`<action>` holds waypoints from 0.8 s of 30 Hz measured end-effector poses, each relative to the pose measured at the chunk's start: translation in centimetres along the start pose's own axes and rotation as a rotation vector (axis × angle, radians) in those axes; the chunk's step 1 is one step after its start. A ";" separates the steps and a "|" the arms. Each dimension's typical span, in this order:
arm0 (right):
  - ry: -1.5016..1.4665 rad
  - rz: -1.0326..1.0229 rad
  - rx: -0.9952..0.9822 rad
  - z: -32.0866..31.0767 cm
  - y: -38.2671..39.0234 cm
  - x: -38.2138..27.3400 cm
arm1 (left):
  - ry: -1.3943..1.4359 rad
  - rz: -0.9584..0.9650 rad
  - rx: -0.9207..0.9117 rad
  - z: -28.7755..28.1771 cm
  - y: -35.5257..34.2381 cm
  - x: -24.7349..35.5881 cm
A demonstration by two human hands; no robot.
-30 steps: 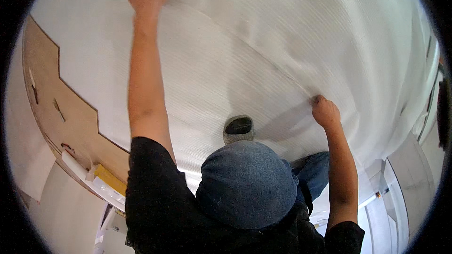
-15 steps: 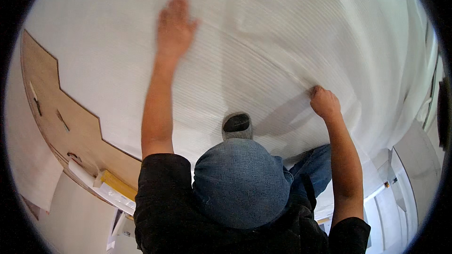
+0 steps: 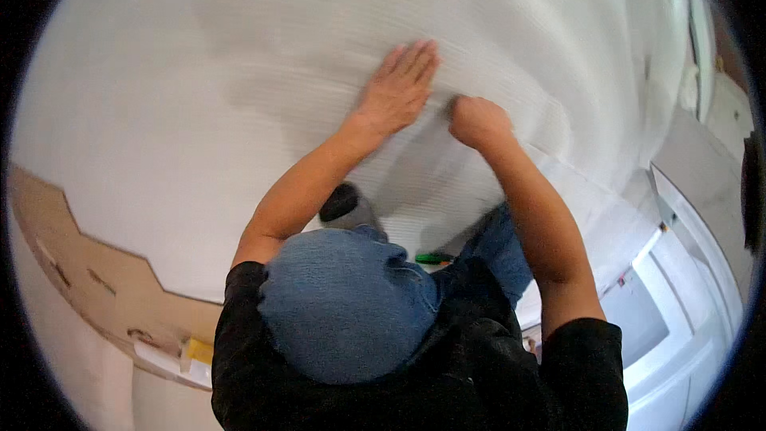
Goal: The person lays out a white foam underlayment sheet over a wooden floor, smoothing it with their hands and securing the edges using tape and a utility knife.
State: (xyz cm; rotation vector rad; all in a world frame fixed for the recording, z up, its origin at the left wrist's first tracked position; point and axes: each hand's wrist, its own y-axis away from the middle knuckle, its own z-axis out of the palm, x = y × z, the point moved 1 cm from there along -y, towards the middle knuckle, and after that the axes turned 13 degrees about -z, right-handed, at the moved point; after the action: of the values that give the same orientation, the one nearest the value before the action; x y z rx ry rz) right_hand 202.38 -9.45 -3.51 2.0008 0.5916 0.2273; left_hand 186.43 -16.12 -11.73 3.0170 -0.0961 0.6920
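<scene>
A wide white ribbed sheet [image 3: 159, 152] spreads under me, with soft creases and folds toward the right. My left hand [image 3: 396, 89] lies flat against the sheet, its fingers stretched out and holding nothing. Close to its right, my right hand [image 3: 479, 121] is closed in a fist low over the sheet, a dark patch beside its fingers. What that fist grips, if anything, is hidden. My shoe [image 3: 341, 202] and bent knee [image 3: 343, 303] are on the near side of both hands.
A small green object [image 3: 435, 258] lies by my right leg. At the left is a tan board [image 3: 120, 263] with a stepped edge and several slots or small tools on it. Near it sits a yellow item [image 3: 199, 351]. White frames [image 3: 678, 287] stand at the lower right.
My left hand has swept right and nearer, ending beside my right hand. The right fist has moved left and farther away. The view has turned, and the green object has come into sight.
</scene>
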 end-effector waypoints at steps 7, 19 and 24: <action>-0.176 -0.162 0.058 0.6 3.6 4.1 | -0.161 -0.179 -0.239 0.9 -1.1 3.1; -0.128 -0.080 -0.133 7.8 19.0 26.4 | -0.224 -0.060 -0.054 3.4 0.1 4.5; -0.060 0.130 -0.089 12.8 26.5 38.9 | -0.282 -0.048 -0.092 4.1 -0.7 6.3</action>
State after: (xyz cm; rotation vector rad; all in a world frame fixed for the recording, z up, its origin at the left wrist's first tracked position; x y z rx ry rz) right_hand 249.32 -10.24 9.89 1.9546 0.4066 0.2669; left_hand 193.89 -16.00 -12.75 2.9955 -0.0623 0.2477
